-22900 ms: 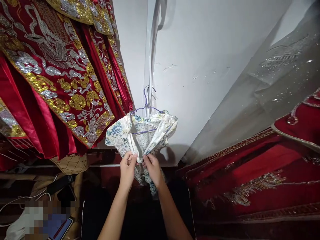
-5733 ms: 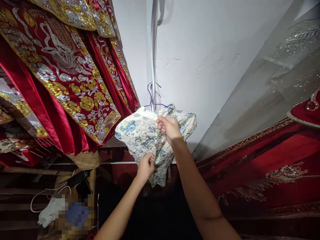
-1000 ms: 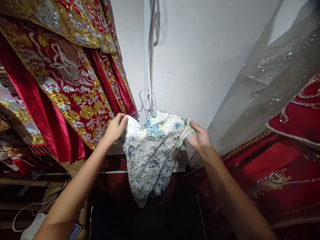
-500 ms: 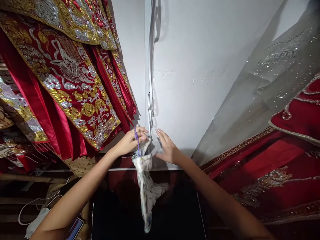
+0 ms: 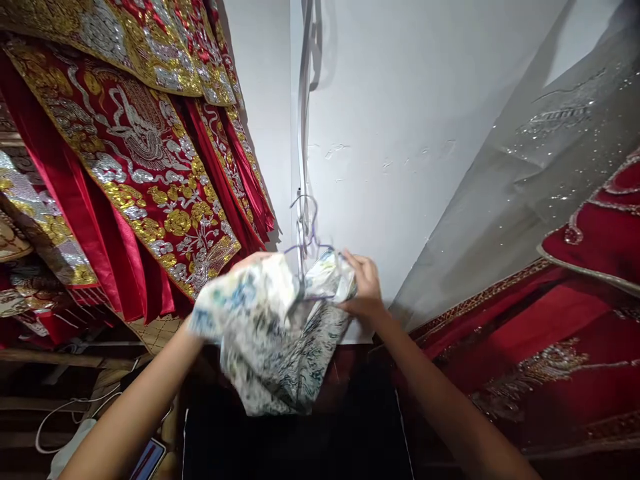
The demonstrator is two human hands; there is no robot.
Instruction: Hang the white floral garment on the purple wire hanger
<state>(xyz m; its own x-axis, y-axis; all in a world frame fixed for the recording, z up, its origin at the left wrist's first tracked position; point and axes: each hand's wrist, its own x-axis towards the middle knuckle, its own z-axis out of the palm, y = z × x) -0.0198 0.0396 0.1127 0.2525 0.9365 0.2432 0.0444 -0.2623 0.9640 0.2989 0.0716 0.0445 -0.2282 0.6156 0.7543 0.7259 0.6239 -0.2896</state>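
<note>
A white shirt (image 5: 280, 340) with a blue, green and dark print hangs spread out in front of me, partly blurred. It is on a thin purple hanger (image 5: 314, 227), whose hook points up beside a pale hanging strap. My right hand (image 5: 366, 283) is closed on the shirt's right shoulder, near the hanger's end. Behind the cloth at the left shoulder is my left hand (image 5: 257, 257), holding the shirt up; most of its fingers are hidden.
Red garments (image 5: 170, 207) with gold and silver embroidery hang at left. At right are a red beaded garment (image 5: 540, 347) and a sheer sparkling cover (image 5: 550, 147). A pale strap (image 5: 301, 133) runs down the white wall (image 5: 390, 113). A phone (image 5: 149, 460) lies at lower left.
The bunched shirt has been spread wide, and the hanger now shows upright at its neck. My right hand, empty before, has closed on the right shoulder; my left moved behind the cloth.
</note>
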